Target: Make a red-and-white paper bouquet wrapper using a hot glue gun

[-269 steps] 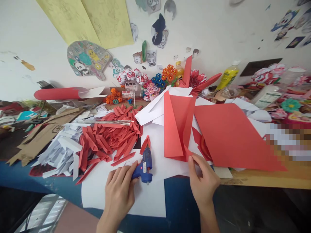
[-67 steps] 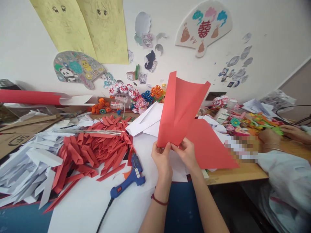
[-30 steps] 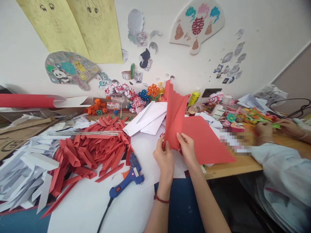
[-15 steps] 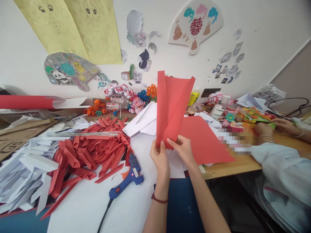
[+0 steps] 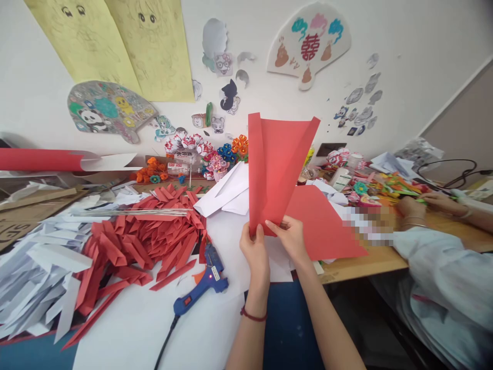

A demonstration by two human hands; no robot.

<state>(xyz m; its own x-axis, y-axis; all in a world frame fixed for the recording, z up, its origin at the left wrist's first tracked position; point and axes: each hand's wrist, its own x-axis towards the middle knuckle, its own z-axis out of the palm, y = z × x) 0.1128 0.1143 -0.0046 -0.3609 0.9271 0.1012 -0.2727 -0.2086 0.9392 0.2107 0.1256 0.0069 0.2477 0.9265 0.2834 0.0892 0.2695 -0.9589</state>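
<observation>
One folded red sheet [image 5: 277, 174] stands upright just right of the centre of the frame, with a narrow flap down its left side and a slanting fold along its right. The left hand [image 5: 254, 252] pinches the bottom left corner, thumb in front; a dark red bracelet [image 5: 253, 315] circles that wrist. The right hand [image 5: 291, 239] pinches the bottom edge close beside it, thumb on the front face and the other fingers mostly hidden behind the paper.

Right of the hands, a flat red sheet [image 5: 325, 226] lies on the worktop [image 5: 385, 265], partly covered by the raised one. To the lower left of the hands, a blue glue gun [image 5: 202, 288] lies on white paper [image 5: 127, 329], a small red light glowing on its body and its black cord [image 5: 165, 336] running to the bottom edge. Left of the gun spreads a heap of folded red strips [image 5: 154, 231]; farther left are white strips [image 5: 42, 262], and thin wires [image 5: 138, 211] rest across the heaps. White folded papers [image 5: 227, 192] lie behind the hands, near the centre. At the right edge, another person's pale sleeve [image 5: 439, 267] reaches over the worktop.
</observation>
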